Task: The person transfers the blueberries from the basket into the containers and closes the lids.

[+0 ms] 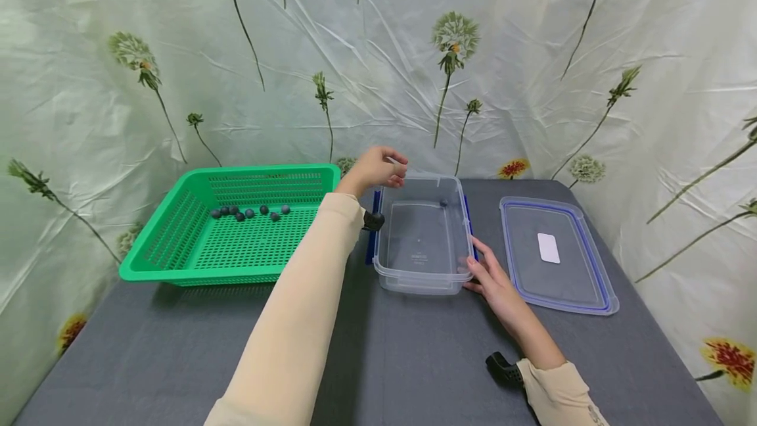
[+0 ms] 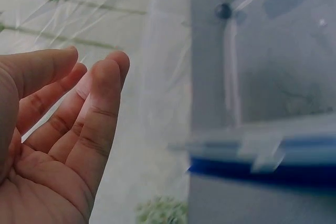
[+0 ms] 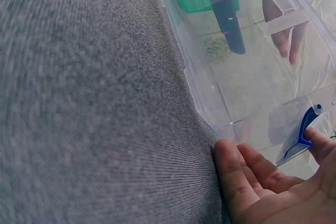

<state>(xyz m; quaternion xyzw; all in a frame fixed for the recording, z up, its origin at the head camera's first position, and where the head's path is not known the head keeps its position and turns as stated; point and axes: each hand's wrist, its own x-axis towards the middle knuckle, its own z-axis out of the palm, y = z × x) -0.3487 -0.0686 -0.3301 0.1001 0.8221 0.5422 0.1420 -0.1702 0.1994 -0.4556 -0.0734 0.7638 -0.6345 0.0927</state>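
My left hand (image 1: 381, 168) is raised over the far left corner of a clear plastic container (image 1: 420, 281). Nothing shows between its fingers; in the left wrist view the thumb and fingertips (image 2: 107, 77) stand apart, loosely bent. One blueberry (image 1: 443, 203) lies inside the container near its far end. With my right hand (image 1: 493, 281) I hold the container's near right corner, the thumb at the rim and other fingers along the side by a blue latch (image 3: 305, 129). Several more blueberries (image 1: 250, 213) sit in a green basket (image 1: 207, 275) left of the container.
To the container's right, a clear lid (image 1: 526, 261) with a blue seal and a white label (image 1: 548, 248) lies flat on the grey cloth-covered table (image 1: 414, 360). A flower-printed curtain (image 1: 384, 51) hangs behind. Another blue latch (image 1: 376, 199) hangs on the container's left side.
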